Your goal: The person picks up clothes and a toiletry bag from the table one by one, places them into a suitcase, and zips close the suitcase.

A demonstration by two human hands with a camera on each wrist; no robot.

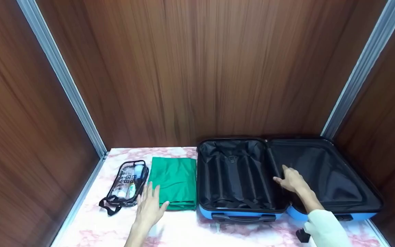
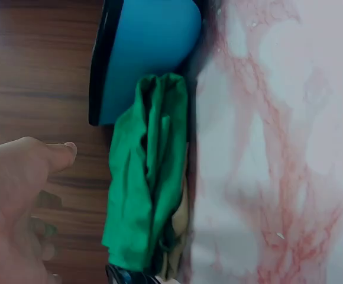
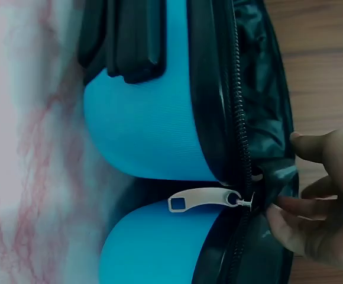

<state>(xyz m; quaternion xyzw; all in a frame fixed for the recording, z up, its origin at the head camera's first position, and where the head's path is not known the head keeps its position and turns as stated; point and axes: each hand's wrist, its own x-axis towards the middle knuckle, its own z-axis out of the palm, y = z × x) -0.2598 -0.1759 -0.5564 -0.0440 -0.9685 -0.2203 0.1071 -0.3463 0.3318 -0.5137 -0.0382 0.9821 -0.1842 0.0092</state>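
Note:
My left hand (image 1: 147,207) hovers with spread fingers at the near left corner of a folded green cloth (image 1: 175,180). In the left wrist view the cloth lies in layers, with a tan layer (image 2: 180,228) beneath. My right hand (image 1: 291,179) is over the middle seam of an open blue suitcase with black lining (image 1: 238,171). The right wrist view has its thumb and fingers apart, fingertips at the black lining beside a metal zip pull (image 3: 204,198). Nothing shows gripped in either hand.
A clear toiletry pouch (image 1: 127,183) with a black strap and small bottles lies left of the cloth. The suitcase's right half (image 1: 324,175) reaches toward the right wall. Wood-grain panels (image 1: 190,68) enclose the marbled table (image 1: 183,230) at the back and sides.

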